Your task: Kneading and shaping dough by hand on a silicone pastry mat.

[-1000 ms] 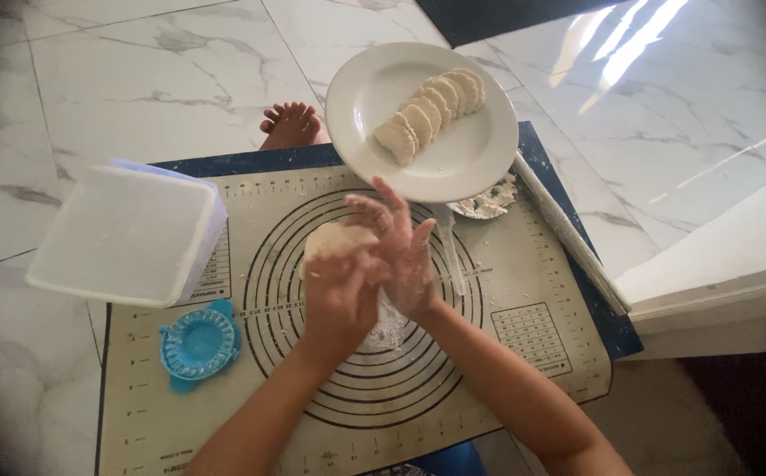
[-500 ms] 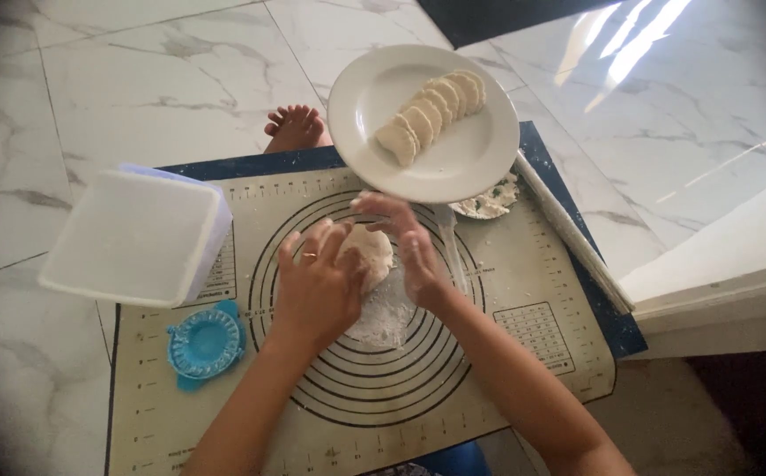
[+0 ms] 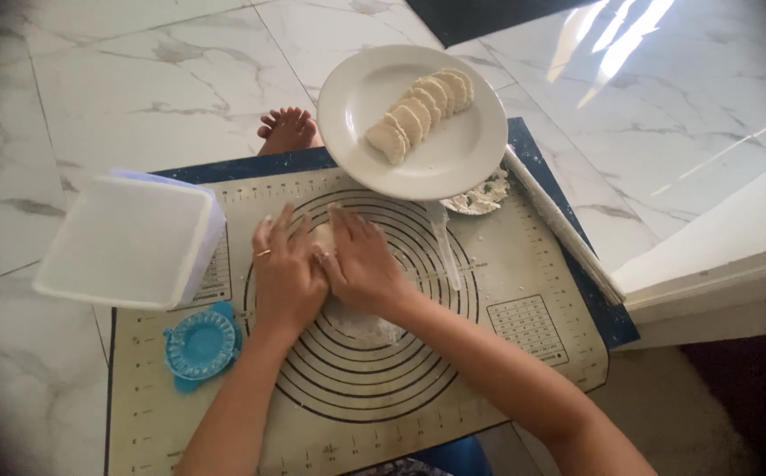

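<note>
Both my hands lie flat on the beige baking mat [image 3: 524, 291], side by side over a pale piece of dough [image 3: 322, 236]. My left hand [image 3: 283, 271], with a ring on one finger, covers its left side. My right hand [image 3: 361, 262] covers the right side. Only a small bit of the dough shows between them. A patch of white flour [image 3: 361, 324] lies on the mat just below my wrists.
A white plate [image 3: 471, 150] with several folded dumplings [image 3: 421, 107] stands at the mat's far edge. A white lidded box [image 3: 127, 238] sits at the left, a blue dumpling press [image 3: 200, 344] below it. A rolling pin [image 3: 559, 225] lies at the right. A bare foot [image 3: 288, 130] rests on the marble floor.
The dough was held up between my hands before. Now it is down on the mat and both hands are spread flat over it.
</note>
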